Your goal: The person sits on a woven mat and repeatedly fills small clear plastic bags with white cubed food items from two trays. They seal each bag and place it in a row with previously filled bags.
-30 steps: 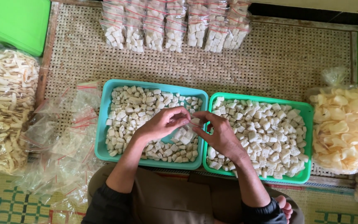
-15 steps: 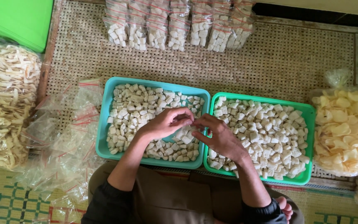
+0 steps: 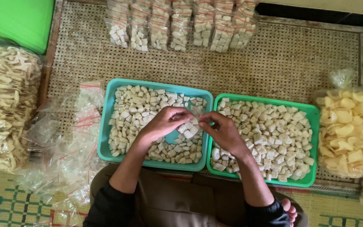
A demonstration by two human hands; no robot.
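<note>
Row of filled clear packets (image 3: 181, 23) with red seal strips lay at 12 o'clock on the woven mat (image 3: 274, 63); empty bags (image 3: 70, 138) piled at 9. Left hand (image 3: 167, 122) and right hand (image 3: 221, 131) stayed pinched shut on a small clear bag (image 3: 198, 114), above the seam between teal tray (image 3: 106, 126) and green tray (image 3: 311, 147), little changed. Bag's long axis ran 11 to 5.

i see a rough woven cane mat (image 3: 248, 67), two smooth matt plastic trays, teal (image 3: 106, 126) and green (image 3: 311, 113), glossy clear plastic bags (image 3: 64, 155), and chalky dry white cracker pieces (image 3: 135, 109).
</note>
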